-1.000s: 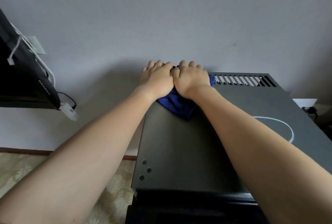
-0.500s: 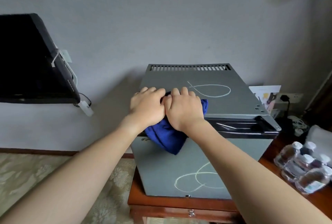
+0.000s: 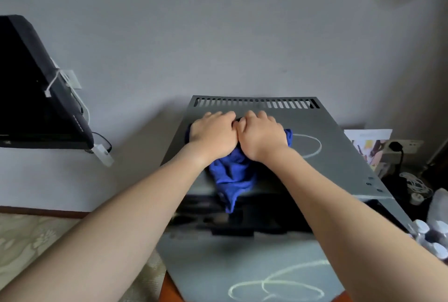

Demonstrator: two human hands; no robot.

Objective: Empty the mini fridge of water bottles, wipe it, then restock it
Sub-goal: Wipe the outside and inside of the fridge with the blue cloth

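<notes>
A grey mini fridge [image 3: 339, 166] stands against the wall, with vent slots along its back edge and white loop marks on its top and door. My left hand [image 3: 212, 133] and my right hand [image 3: 261, 135] sit side by side on the fridge top, both pressing down on a blue cloth [image 3: 232, 173]. The cloth's loose end hangs over the front edge above the dark gap at the door. Several water bottles [image 3: 434, 238] with white caps lie at the far right, beside the fridge.
A black screen [image 3: 29, 88] with white cables hangs on the wall at the left. A wall socket [image 3: 400, 147], papers and coiled cables sit right of the fridge. The fridge rests on a wooden stand [image 3: 167, 289] over patterned carpet [image 3: 36, 236].
Both hands slid the cloth from the back of the fridge top to the front edge, then back toward the vents. The view moved with them.
</notes>
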